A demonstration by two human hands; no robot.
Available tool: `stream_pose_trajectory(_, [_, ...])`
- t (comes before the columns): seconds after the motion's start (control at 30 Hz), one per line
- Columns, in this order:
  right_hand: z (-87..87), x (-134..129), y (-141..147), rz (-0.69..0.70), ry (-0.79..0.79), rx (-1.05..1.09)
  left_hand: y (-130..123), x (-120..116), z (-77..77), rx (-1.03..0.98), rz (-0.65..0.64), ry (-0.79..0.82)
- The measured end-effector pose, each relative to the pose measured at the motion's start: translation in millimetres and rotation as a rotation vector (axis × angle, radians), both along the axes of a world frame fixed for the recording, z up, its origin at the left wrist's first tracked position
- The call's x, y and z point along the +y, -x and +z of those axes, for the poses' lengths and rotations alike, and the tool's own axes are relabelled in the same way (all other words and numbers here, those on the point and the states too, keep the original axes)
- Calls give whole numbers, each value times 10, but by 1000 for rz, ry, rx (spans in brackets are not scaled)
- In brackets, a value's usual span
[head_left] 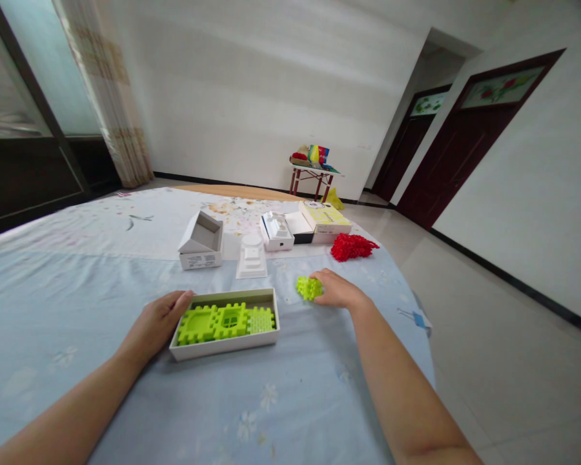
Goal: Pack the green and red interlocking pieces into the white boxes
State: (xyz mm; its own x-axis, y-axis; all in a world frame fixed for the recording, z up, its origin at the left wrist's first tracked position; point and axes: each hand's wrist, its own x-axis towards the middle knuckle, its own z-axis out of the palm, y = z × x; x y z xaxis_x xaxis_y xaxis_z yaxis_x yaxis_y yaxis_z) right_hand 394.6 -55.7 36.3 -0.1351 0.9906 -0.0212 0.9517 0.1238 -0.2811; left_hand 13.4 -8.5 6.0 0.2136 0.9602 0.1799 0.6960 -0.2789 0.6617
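- Overhead, the head camera looked forward and down across a bed (77,284) spread with a pale blue flowered sheet, in a bare white room
- Left hand (157,323) rested on the sheet with its fingers loosely curled against the left end of a shallow white tray (223,349), touching the wall and gripping nothing
- Inside the tray, three lime-green plastic tiles (225,321) lay flat in a row, interlocked edge to edge, filling most of its length
- Right hand (339,290) lay just right of the tray, fingers closed around a small clump of green pieces (308,288) that sat on the sheet
- Judging by this, the row in the tray looked nearly filled, with the clump under the right hand not yet added
- Farther back sat a heap of red pieces (352,247), untouched, beside a yellow-topped box (326,219)
- Behind the tray stood an open white box (201,244), a white moulded insert (252,257) and another white carton (277,232)
- Beyond the bed, a small table (312,173) held bright packets against the far wall, and dark doors stood to the right
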Motion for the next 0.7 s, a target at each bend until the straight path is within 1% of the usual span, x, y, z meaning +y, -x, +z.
stream_pose_trajectory(0.1, [22, 23, -38, 5, -86, 46, 9, 2, -11, 1, -31, 52])
stream_pose_trajectory(0.17, [21, 37, -23, 41, -119, 85, 11, 3, -14, -1, -28, 57])
stream_pose_trajectory(0.27, [-13, 54, 26, 102, -83, 101, 10, 5, -14, 0, -32, 57])
stream_pose_trajectory(0.43, [-72, 63, 56, 142, -17, 63, 22, 7, -19, 5, -23, 56])
stream_pose_trajectory(0.57, [-53, 46, 56, 141, -12, 30, 27, 14, -31, -1, -11, 26])
stream_pose_trajectory(0.7, [-23, 34, 62, 100, -18, 27, 22, 22, -37, -14, -16, 24])
